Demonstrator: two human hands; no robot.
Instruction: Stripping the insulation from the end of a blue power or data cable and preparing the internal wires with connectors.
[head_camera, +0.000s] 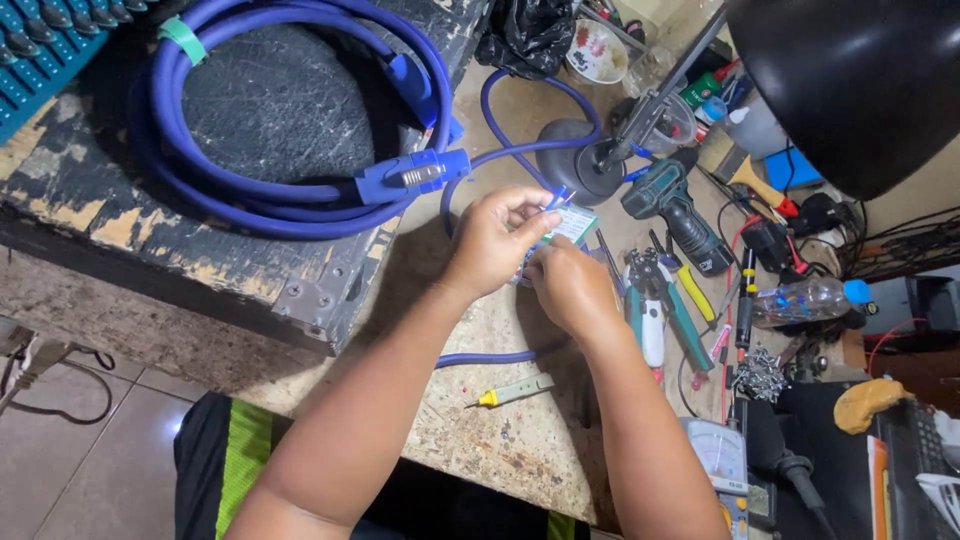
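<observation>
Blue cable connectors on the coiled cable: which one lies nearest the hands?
The chunky blue connector with the metal latch, at the coil's lower right edge, just above the left hand. The other blue connector lies higher, across the coil.

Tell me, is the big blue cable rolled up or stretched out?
Rolled up. The blue cable lies in stacked loops on the worn black case, bound by a green tie.

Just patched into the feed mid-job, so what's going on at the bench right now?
A person sits at a cluttered workbench, both hands together over it. The left hand and right hand hold a small green-and-white packet between the fingers, beside a blue cable coiled on a worn black case. Crimping pliers, a cordless drill and a yellow-tipped tester pen lie untouched nearby.
</observation>
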